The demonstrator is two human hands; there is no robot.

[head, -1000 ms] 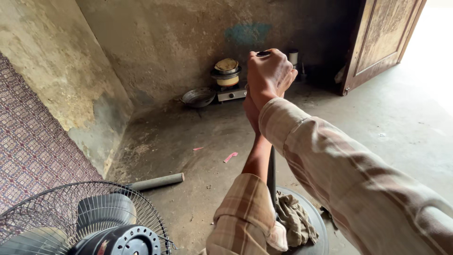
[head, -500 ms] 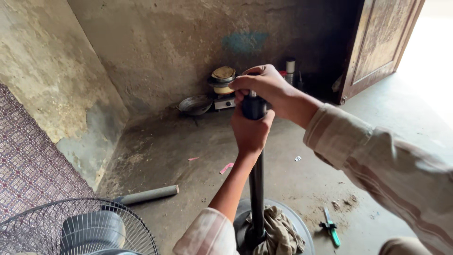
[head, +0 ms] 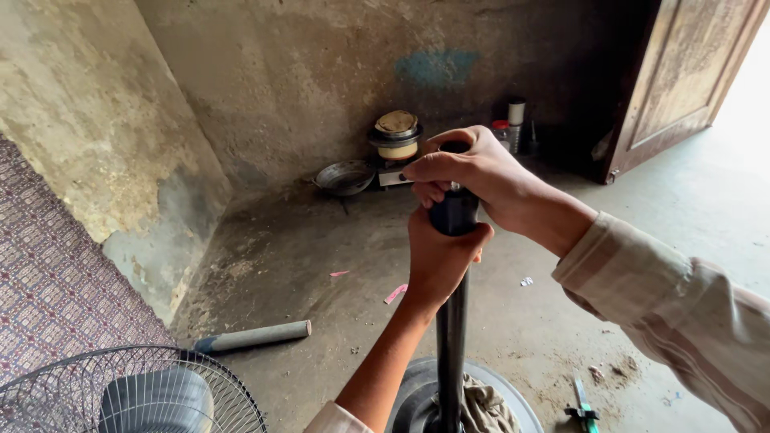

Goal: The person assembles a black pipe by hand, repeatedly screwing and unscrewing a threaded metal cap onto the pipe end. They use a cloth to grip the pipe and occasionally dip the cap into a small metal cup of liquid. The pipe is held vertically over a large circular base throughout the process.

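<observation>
Pole (head: 451, 337) of the fan stand is held upright on its round base (head: 513, 393) on the floor; left hand (head: 439, 256) grips it, right hand (head: 473, 172) is closed over the top collar (head: 454, 212). Fan head (head: 136, 393) lies unmounted nearby.

two small cans (head: 510, 125), one white-topped, one red-lidded, stand by the back wall (head: 321, 72).

Dark metal pole, rough concrete room.

The upright pole (head: 451, 337) looks like dark, smooth metal with a dull sheen; its top collar (head: 454, 212) seems glossy black plastic. A crumpled, grimy cloth (head: 481, 405) lies on the round base (head: 513, 393). Near left, the fan guard (head: 104, 385) is thin wire. Floor (head: 305, 265) and walls (head: 265, 72) are rough, stained concrete; the far-right door (head: 682, 72) is worn wood; the left hanging (head: 48, 273) is patterned fabric.
</observation>
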